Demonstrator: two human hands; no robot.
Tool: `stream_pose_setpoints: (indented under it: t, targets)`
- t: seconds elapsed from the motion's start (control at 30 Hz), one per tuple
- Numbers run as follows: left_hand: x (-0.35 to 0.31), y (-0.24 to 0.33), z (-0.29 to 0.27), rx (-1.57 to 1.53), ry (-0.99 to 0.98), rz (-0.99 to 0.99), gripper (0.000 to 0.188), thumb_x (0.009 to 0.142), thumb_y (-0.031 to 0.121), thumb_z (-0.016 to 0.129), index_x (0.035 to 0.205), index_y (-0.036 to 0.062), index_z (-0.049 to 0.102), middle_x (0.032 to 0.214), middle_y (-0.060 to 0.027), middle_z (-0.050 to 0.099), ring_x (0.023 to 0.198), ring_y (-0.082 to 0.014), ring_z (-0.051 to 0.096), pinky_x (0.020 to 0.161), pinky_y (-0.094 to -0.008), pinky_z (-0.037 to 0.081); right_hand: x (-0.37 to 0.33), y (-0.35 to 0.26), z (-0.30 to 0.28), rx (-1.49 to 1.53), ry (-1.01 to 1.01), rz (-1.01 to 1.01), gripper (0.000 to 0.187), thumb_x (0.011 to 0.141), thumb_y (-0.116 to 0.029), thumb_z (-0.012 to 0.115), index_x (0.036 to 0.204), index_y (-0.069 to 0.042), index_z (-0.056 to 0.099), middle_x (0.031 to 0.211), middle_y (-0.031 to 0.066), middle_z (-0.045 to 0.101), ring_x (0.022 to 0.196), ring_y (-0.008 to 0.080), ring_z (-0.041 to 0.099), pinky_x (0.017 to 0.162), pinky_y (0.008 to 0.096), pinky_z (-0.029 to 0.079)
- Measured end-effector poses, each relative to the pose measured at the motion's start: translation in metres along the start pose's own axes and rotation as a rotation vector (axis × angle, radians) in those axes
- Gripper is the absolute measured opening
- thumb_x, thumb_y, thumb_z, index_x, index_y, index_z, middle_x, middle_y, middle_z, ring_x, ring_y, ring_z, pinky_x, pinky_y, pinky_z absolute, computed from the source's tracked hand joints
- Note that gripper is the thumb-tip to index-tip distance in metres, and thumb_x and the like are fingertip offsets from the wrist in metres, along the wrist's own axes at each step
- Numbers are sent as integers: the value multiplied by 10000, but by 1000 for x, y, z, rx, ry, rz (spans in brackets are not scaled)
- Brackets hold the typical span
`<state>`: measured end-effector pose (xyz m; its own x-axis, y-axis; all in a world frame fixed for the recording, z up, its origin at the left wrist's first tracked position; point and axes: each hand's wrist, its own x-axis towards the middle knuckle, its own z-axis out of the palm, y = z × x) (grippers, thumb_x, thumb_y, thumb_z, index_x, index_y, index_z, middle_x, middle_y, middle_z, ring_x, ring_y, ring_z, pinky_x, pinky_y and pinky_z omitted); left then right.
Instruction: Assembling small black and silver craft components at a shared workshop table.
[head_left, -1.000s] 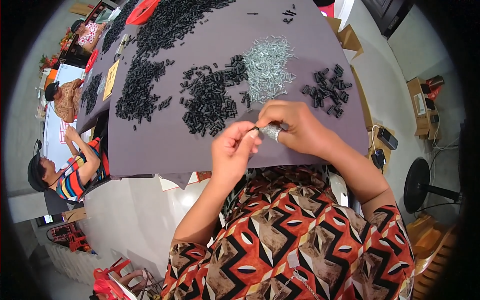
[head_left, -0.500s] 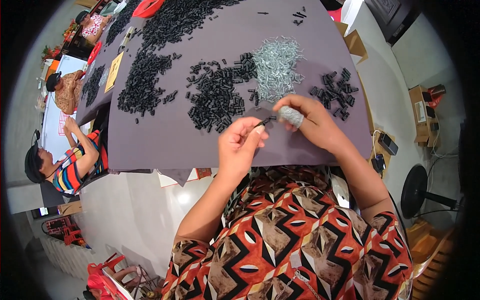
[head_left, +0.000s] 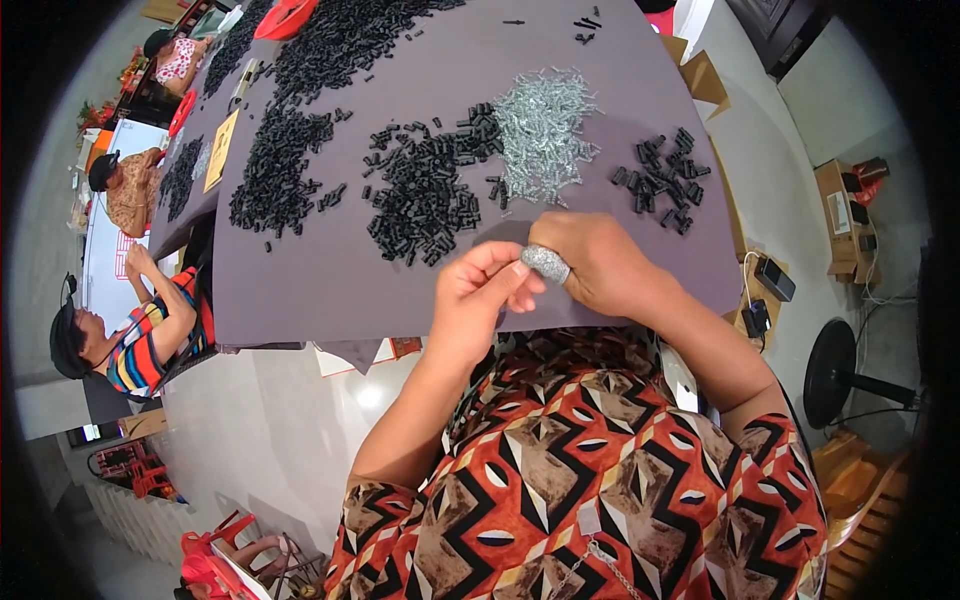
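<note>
My left hand [head_left: 482, 292] is closed in a pinch at the table's near edge. Half a second earlier a small black plastic part showed at its fingertips; now the fingers cover it. Pressed against those fingertips is my right hand [head_left: 600, 262], its fingers curled and whatever they hold hidden. A silver-grey wrapping [head_left: 546, 264] covers my right thumb. Just beyond the hands lies a heap of small, thin silvery pieces [head_left: 545, 130], too fine to name surely. To its left spreads a pile of short black plastic parts [head_left: 420, 195], and to its right a smaller black group [head_left: 662, 180].
More black parts [head_left: 280, 165] cover the left and far side of the grey-brown table [head_left: 320, 290]. A red tray [head_left: 285, 18] stands at the far left. Other people [head_left: 150, 325] sit along the left. A black fan [head_left: 832, 372] stands at the right, near cardboard boxes [head_left: 848, 225].
My right hand has turned and come left and down onto the left fingertips, closing the gap between them. The black part has gone out of sight. The view has shifted slightly.
</note>
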<state>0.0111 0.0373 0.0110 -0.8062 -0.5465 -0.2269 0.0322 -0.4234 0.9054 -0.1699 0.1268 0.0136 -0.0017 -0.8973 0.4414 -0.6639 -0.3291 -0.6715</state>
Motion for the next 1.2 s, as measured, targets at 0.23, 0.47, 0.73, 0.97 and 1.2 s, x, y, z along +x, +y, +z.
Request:
stream_pose_setpoints:
  t: [0.23, 0.47, 0.73, 0.97, 1.2]
  targets:
    - [0, -2, -5, -284, -13, -176, 155, 957, 66, 616, 1082, -20, 648, 937, -117, 717, 777, -149, 694, 704, -270, 571, -3, -8, -4, -37, -67, -9, 280, 780, -196, 742, 974, -43, 610, 843, 127, 578, 775, 371, 597, 643, 440, 478]
    - [2, -3, 4, -314, 68, -100, 130, 938, 44, 637, 1048, -20, 662, 1029, -134, 716, 910, -182, 699, 800, -295, 568, -1, -10, 11, -264, 103, 42, 428, 680, -221, 809, 1017, -31, 626, 894, 99, 592, 800, 303, 623, 672, 408, 506]
    - [8, -11, 3, -235, 93, -70, 126, 925, 50, 657, 1033, -10, 681, 985, -94, 714, 846, -133, 678, 754, -251, 536, -5, -4, 21, -221, 109, 76, 394, 649, -167, 792, 979, -37, 619, 869, 98, 585, 789, 298, 611, 654, 403, 500]
    - [12, -14, 3, 8, 104, -117, 164, 963, 119, 626, 1058, 2, 690, 961, -36, 699, 801, -79, 638, 709, -228, 531, -13, 5, 29, -375, 64, 55, 340, 679, -263, 774, 848, -75, 547, 824, 86, 550, 787, 288, 605, 631, 414, 502]
    - [22, -17, -4, 225, -16, -198, 211, 997, 149, 568, 1072, -10, 686, 948, -34, 692, 785, -98, 659, 667, -248, 570, -20, 13, 34, -453, 24, 57, 286, 689, -232, 734, 849, -75, 558, 828, 85, 573, 802, 278, 620, 632, 399, 515]
